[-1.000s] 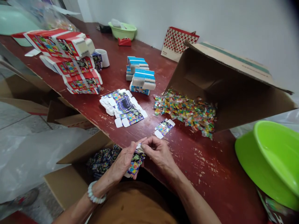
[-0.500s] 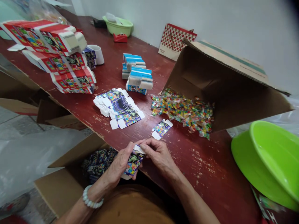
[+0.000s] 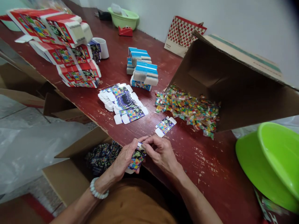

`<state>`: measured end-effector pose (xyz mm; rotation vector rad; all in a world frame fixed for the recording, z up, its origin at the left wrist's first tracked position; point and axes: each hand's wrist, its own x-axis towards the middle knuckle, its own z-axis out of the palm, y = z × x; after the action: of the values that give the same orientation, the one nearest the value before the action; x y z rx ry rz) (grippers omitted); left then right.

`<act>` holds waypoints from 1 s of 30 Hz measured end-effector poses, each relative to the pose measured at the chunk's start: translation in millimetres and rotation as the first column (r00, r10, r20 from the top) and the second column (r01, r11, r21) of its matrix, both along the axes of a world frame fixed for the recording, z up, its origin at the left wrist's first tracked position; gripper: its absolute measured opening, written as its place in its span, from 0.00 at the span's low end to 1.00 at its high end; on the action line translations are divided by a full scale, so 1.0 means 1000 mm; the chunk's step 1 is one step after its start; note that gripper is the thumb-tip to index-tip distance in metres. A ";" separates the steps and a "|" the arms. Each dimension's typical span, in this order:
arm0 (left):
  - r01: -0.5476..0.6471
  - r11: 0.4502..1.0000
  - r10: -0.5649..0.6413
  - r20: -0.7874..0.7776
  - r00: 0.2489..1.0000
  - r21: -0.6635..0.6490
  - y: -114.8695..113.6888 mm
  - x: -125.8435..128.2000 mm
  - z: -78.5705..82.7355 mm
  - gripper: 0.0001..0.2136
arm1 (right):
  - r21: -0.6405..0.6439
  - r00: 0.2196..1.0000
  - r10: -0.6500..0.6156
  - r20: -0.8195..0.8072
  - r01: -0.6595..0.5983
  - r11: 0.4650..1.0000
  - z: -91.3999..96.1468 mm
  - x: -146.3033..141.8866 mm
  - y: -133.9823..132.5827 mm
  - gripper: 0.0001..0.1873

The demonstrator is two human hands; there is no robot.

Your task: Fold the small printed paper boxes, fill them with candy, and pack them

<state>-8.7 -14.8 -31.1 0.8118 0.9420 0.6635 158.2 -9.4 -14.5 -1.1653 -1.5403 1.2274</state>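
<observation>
My left hand is wrapped round a small printed candy box, dark purple with colourful candy pictures, just over the table's near edge. The fingers of my right hand are closed at the upper end of this box, the thumb on its white flap. Beyond my hands on the table lies one flattened carton of like print. Farther left is a stack of flat unfolded cartons. Small clear packets of colourful candy spill from a tipped cardboard box.
Below the edge, an open carton holds many dark printed packs. Red banded carton bundles are stacked at left, blue bundles mid-table. A green basin stands at right. Farther back are a white mug and a red tape dispenser.
At the top of the candy box, the white flap shows less, and my right thumb has pressed in over it. The whole view has shifted slightly.
</observation>
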 end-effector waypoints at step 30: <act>-0.042 0.994 0.049 0.072 0.996 -0.096 0.024 0.007 0.006 0.35 | -0.269 0.968 -0.160 -0.193 0.105 0.957 -0.009 -0.003 0.014 0.11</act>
<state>-1.3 9.3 -25.6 0.6789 0.9198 0.6796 155.1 4.9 -23.2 -1.2348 -1.1491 1.4406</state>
